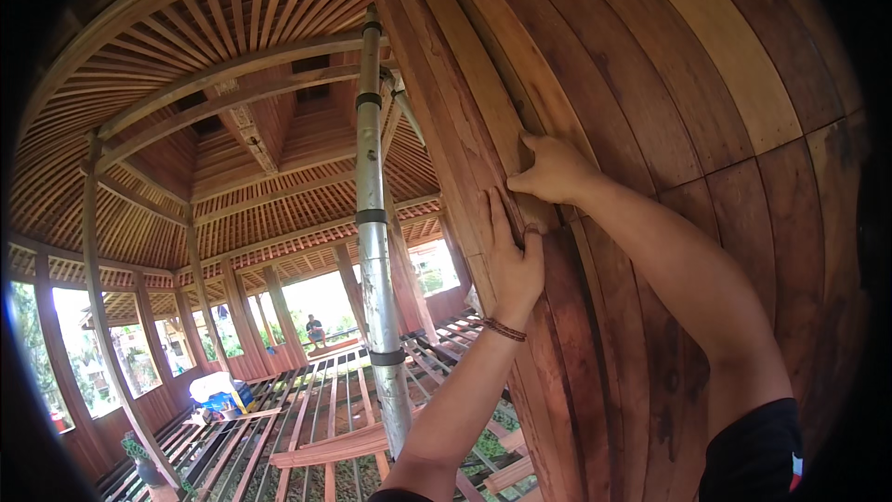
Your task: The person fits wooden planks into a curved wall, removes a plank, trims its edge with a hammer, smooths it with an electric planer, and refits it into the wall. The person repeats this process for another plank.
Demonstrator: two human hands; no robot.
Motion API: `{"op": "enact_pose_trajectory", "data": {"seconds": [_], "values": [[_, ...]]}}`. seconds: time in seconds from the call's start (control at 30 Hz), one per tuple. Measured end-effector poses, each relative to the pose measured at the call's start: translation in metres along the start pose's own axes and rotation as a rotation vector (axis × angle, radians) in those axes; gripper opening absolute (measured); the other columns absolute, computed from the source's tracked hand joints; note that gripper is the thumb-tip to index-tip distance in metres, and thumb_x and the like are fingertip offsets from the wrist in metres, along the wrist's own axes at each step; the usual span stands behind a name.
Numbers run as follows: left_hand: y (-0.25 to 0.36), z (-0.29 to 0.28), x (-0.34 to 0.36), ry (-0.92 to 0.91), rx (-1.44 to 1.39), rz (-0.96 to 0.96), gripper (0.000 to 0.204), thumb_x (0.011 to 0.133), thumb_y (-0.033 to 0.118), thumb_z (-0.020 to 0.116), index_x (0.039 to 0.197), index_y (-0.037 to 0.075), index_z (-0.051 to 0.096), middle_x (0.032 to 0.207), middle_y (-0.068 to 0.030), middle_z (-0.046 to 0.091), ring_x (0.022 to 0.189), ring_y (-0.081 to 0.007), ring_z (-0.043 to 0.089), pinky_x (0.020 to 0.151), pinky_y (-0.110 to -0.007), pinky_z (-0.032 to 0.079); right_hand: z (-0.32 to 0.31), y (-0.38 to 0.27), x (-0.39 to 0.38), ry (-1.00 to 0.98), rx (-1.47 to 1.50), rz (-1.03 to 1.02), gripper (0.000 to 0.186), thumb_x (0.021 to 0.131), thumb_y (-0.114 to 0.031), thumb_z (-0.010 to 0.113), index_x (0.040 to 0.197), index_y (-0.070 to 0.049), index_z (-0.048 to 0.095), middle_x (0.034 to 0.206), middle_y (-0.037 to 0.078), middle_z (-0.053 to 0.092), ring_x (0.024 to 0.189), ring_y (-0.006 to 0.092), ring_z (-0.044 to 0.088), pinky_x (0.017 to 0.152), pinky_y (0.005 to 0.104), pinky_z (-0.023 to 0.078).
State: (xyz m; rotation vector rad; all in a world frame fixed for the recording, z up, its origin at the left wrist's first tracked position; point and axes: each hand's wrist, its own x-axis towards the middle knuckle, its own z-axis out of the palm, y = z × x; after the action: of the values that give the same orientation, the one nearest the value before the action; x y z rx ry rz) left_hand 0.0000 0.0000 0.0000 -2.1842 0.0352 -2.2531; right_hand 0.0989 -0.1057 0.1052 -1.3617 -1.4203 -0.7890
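My right hand (554, 170) grips a narrow, lighter wooden plank (483, 107) in the curved wall of reddish boards (660, 65), its thumb and forefinger on the plank near a horizontal joint. My left hand (511, 260), with a beaded bracelet on the wrist, lies below and left of it on the boards, fingers stretched upward and thumb out to the side near the plank's lower end. The fingertips of my right hand are partly hidden at the plank's edge.
A banded metal pole (372, 251) rises just left of the wall. Below are open floor joists (307, 409) over ground and loose planks (325, 446). A white-and-blue bundle (218, 395) lies left. A person (316, 330) sits in the distance under the timber roof (232, 9).
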Motion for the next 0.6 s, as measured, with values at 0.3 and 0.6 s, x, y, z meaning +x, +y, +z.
{"op": "enact_pose_trajectory", "data": {"seconds": [0.3, 0.6], "values": [[-0.001, -0.003, 0.000, -0.062, -0.015, -0.020, 0.074, 0.096, 0.011, 0.057, 0.161, 0.000, 0.024, 0.167, -0.0262, 0.022, 0.155, -0.0395, 0.022, 0.125, -0.042, 0.022, -0.013, -0.010, 0.001, -0.163, 0.054, 0.088, 0.077, 0.073, -0.036, 0.074, 0.124, 0.020, 0.058, 0.112, 0.034, 0.069, 0.112, 0.0401, 0.068, 0.096, 0.0410, 0.054], [0.005, -0.006, -0.002, -0.060, -0.075, -0.041, 0.071, 0.097, 0.012, 0.057, 0.160, -0.001, 0.026, 0.166, -0.0246, 0.025, 0.155, -0.0389, 0.024, 0.125, -0.041, 0.023, -0.003, -0.004, 0.002, -0.017, -0.104, -0.022, 0.082, 0.069, -0.035, 0.077, 0.126, 0.020, 0.058, 0.115, 0.036, 0.067, 0.113, 0.0401, 0.068, 0.096, 0.0400, 0.055]]}}
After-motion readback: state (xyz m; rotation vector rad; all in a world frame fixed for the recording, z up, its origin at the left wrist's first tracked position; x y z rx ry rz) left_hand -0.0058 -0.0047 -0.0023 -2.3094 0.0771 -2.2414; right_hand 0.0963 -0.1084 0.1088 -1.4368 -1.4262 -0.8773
